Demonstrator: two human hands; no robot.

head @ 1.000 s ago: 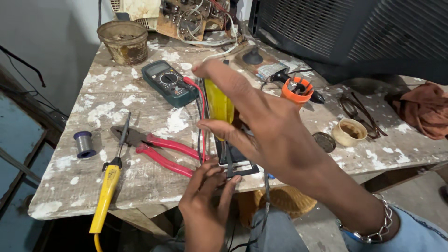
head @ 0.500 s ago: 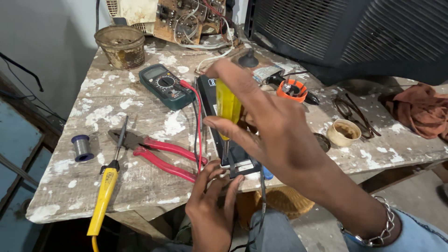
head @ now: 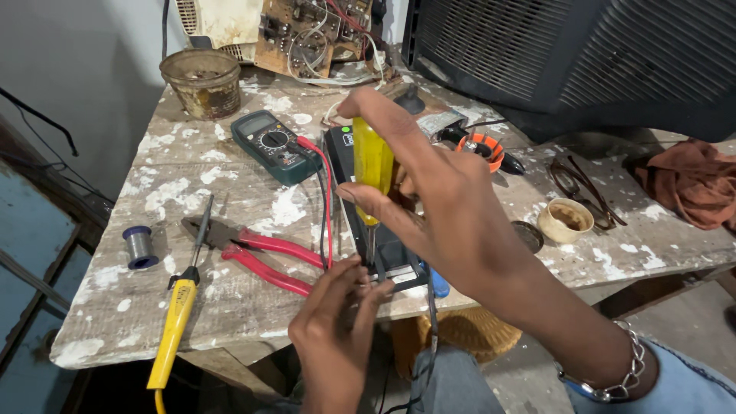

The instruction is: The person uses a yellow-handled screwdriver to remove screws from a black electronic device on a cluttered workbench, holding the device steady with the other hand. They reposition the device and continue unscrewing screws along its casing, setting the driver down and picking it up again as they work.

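Observation:
My right hand [head: 445, 207] grips the yellow handle of a screwdriver [head: 372, 165], held upright with its shaft pointing down at a flat black device [head: 399, 257] lying on the workbench. My left hand [head: 337, 318] comes up from below the table edge, its fingertips resting on the near end of that black device beside the screwdriver tip. Red and black probe wires [head: 328, 199] run along the device's left side.
On the paint-spattered workbench [head: 184, 192] lie a green multimeter [head: 274, 146], red-handled pliers [head: 257, 253], a yellow-handled soldering iron [head: 180, 303], a solder spool [head: 139, 245], a rusty tin [head: 201, 83], an orange tape roll [head: 479, 149], a small cup [head: 566, 220], glasses, and a cloth. A circuit board and a dark television back stand behind.
My right hand has turned the screwdriver more upright over the device. My left hand's fingers have stayed at the device's near end.

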